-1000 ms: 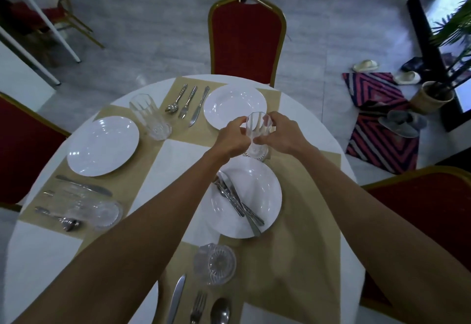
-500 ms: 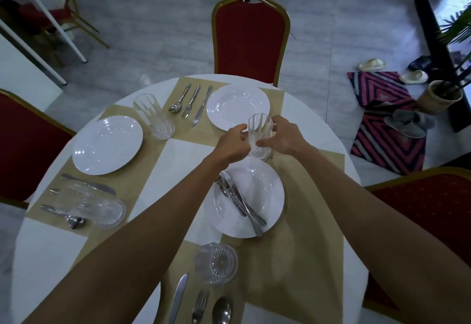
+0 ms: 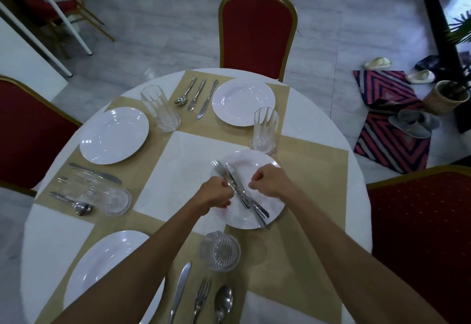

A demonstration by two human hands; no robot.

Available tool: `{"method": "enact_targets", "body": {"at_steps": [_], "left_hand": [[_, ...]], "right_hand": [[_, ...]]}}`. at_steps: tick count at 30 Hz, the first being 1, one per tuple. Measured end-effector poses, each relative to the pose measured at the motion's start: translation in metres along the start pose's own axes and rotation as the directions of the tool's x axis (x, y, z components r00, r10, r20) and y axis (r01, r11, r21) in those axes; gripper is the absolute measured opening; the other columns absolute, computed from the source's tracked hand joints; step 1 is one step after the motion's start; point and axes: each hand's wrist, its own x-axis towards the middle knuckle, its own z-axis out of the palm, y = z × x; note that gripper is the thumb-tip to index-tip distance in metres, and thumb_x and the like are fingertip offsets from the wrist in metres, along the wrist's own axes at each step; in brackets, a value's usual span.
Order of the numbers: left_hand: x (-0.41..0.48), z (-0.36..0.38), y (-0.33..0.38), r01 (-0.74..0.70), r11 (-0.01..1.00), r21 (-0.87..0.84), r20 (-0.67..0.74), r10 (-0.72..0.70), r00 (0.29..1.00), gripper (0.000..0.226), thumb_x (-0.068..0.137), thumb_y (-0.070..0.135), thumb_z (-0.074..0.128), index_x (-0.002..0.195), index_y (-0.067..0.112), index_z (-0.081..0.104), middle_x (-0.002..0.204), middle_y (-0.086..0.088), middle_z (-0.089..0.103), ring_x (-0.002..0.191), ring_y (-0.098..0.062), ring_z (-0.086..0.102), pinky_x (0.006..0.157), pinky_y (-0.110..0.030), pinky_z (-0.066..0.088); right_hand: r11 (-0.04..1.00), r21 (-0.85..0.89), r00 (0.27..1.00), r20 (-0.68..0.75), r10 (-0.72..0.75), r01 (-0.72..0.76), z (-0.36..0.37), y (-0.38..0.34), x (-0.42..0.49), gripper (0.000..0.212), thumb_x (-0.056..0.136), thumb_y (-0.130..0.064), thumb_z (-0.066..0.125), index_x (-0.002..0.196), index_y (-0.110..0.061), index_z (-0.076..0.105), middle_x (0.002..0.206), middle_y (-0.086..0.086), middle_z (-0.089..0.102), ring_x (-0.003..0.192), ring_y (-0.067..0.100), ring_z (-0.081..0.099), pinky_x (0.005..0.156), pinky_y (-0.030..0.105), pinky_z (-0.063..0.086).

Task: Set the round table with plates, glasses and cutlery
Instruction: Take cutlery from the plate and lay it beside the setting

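**Q:** What did the round counter (image 3: 183, 155) carry?

**A:** Four white plates: far plate (image 3: 243, 101), left plate (image 3: 114, 135), near plate (image 3: 107, 267), right plate (image 3: 254, 160). Four glasses: far-left glass (image 3: 159, 108) and far-right glass (image 3: 265, 130) upright, left glass (image 3: 102, 193) on its side, near glass (image 3: 220, 251).

**Q:** And the cutlery?

**A:** Three sets lay on mats: far set (image 3: 196, 95), left set (image 3: 96, 174), near set (image 3: 201, 298). The fourth set (image 3: 235, 184) lay on the right plate. The left grip (image 3: 216, 193) was clamped on it. The right grip (image 3: 267, 181) hung just beside it, fingers curled together and holding nothing.
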Motion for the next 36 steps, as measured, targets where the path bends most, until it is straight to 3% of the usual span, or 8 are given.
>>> {"method": "enact_targets", "body": {"at_steps": [4,9,14,18,23,27,30,36], "left_hand": [[0.007,0.006,-0.014,0.029,1.0,0.009,-0.044,-0.029,0.999,0.03,0.064,0.016,0.054,0.082,-0.005,0.066,0.086,-0.026,0.071,0.086,-0.036,0.072,0.084,-0.049,0.058],[0.017,0.016,-0.021,0.073,0.988,-0.139,-0.024,-0.077,0.997,0.028,0.068,0.026,0.068,0.08,0.001,0.071,0.081,-0.018,0.074,0.081,-0.031,0.074,0.082,-0.045,0.06],[0.03,0.024,-0.027,0.087,0.978,-0.191,-0.098,-0.107,0.989,0.052,0.063,0.051,0.08,0.087,0.006,0.07,0.087,-0.012,0.074,0.084,-0.024,0.071,0.08,-0.04,0.06],[0.028,0.023,-0.023,0.094,0.971,-0.218,-0.152,-0.129,0.98,0.041,0.073,0.038,0.082,0.09,0.002,0.071,0.088,-0.015,0.072,0.087,-0.026,0.07,0.081,-0.038,0.059],[0.025,0.025,-0.023,0.077,0.967,-0.242,-0.146,-0.115,0.983,0.035,0.07,0.039,0.084,0.057,0.013,0.065,0.065,-0.009,0.067,0.072,-0.026,0.066,0.077,-0.038,0.057],[0.018,0.022,-0.018,0.057,0.937,-0.343,-0.049,-0.078,0.996,0.033,0.073,0.029,0.086,0.078,-0.001,0.072,0.075,-0.017,0.071,0.065,-0.029,0.068,0.073,-0.04,0.06],[0.014,0.018,-0.014,0.063,0.92,-0.387,-0.023,-0.078,0.997,0.031,0.081,0.013,0.079,0.095,-0.012,0.069,0.085,-0.025,0.07,0.066,-0.029,0.069,0.069,-0.04,0.062],[0.006,0.009,-0.006,0.04,0.896,-0.442,-0.073,-0.081,0.994,0.016,0.087,0.006,0.071,0.096,-0.007,0.068,0.081,-0.018,0.07,0.07,-0.024,0.068,0.065,-0.036,0.061]], "right_hand": [[1.0,0.012,1.0,-0.014,0.026,-0.026,0.032,0.001,0.002,0.041,0.082,-0.027,0.071,0.116,-0.006,0.064,0.116,0.008,0.066,0.109,0.026,0.061,0.093,0.038,0.051],[0.999,-0.032,1.0,-0.024,0.005,-0.006,0.056,0.001,0.002,0.024,0.083,-0.022,0.069,0.103,-0.009,0.066,0.104,0.008,0.067,0.099,0.028,0.064,0.081,0.039,0.054],[0.996,0.04,0.996,-0.037,-0.08,0.081,0.066,0.002,0.0,0.023,0.086,-0.011,0.062,0.101,-0.017,0.078,0.099,0.005,0.075,0.092,0.022,0.069,0.081,0.032,0.056],[0.988,0.101,0.993,-0.036,-0.111,0.114,0.065,0.006,-0.003,0.023,0.088,-0.012,0.063,0.101,-0.022,0.079,0.096,0.0,0.077,0.09,0.016,0.07,0.077,0.023,0.053],[0.984,0.132,0.992,-0.059,-0.114,0.121,0.057,0.01,-0.006,0.023,0.09,-0.013,0.062,0.101,-0.022,0.079,0.097,-0.001,0.077,0.087,0.013,0.067,0.07,0.015,0.046],[0.979,0.161,0.988,-0.113,-0.105,0.122,0.056,0.011,-0.007,0.02,0.089,-0.013,0.065,0.099,-0.023,0.079,0.096,-0.003,0.076,0.085,0.01,0.066,0.067,0.01,0.044],[0.973,0.191,0.984,-0.144,-0.104,0.131,0.053,0.012,-0.011,0.014,0.087,-0.018,0.07,0.097,-0.021,0.079,0.097,-0.004,0.075,0.09,0.012,0.067,0.08,0.019,0.051],[0.971,0.235,0.975,-0.222,0.019,0.034,0.03,0.03,-0.023,0.008,0.085,-0.029,0.072,0.09,-0.023,0.075,0.094,-0.01,0.074,0.086,0.009,0.066,0.079,0.024,0.05]]}}
